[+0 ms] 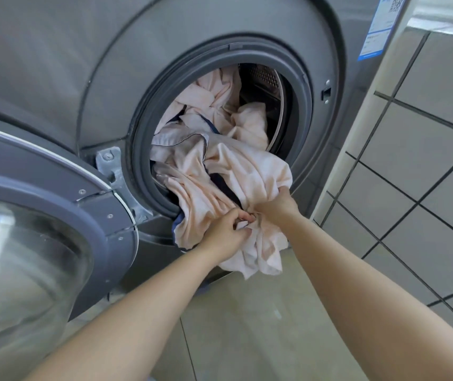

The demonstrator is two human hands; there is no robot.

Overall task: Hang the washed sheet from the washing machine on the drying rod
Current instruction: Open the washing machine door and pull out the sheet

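Note:
A pale peach sheet [219, 166] with dark blue trim spills out of the drum of a grey front-loading washing machine [87, 78]. Part of the sheet hangs over the rubber door seal [148, 127] and bunches below the opening. My left hand [226, 229] pinches a fold of the bunched cloth. Just to the right, my right hand [276, 204] grips the sheet, fingers buried in the fabric. More of the sheet lies twisted inside the drum. No drying rod is in view.
The machine's round glass door [27, 243] stands swung open at the left, close to my left forearm. A grey tiled wall [426, 174] rises at the right. Pale floor tiles [247, 325] lie below the opening.

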